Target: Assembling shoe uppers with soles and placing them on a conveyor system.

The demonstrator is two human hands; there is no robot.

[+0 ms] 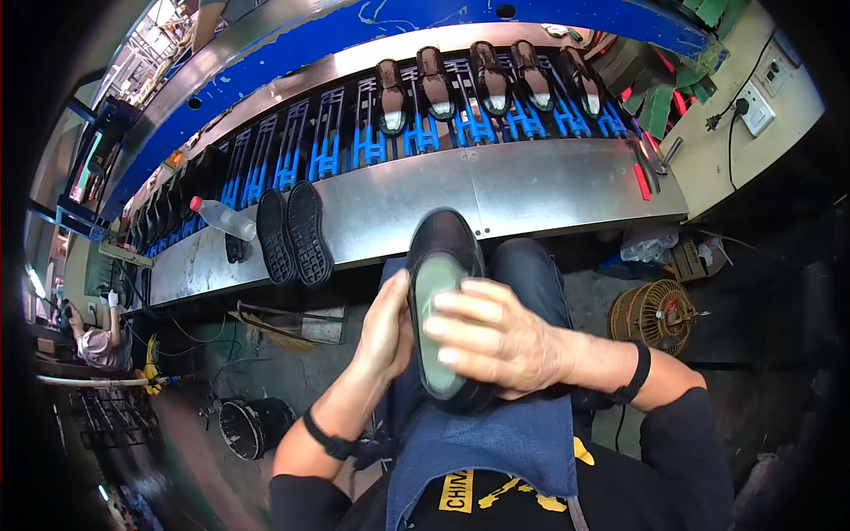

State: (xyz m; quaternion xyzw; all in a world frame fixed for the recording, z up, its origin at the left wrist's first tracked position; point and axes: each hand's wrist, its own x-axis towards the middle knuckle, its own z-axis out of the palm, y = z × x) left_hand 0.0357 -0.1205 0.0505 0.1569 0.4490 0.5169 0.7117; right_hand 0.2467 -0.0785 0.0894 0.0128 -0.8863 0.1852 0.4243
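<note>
A dark shoe (443,232) rests bottom up over my lap, toe pointing away from me. Its underside shows a pale green insole (434,301) framed by the dark upper. My left hand (387,323) grips the shoe's left side, palm against the edge. From the right, my right hand (496,341) wraps over the shoe with its fingers slightly apart and lying across the green surface. The right thumb is partly hidden near the heel end. A blue apron (482,451) lies beneath the shoe.
Ahead stands a metal bench (567,181). On it are black outsoles (308,232), a plastic bottle (226,218) and a red-handled tool (642,181). Several shoe uppers (490,80) sit on a blue rack (372,146). A woven basket (655,317) and a bucket (252,427) stand on the floor.
</note>
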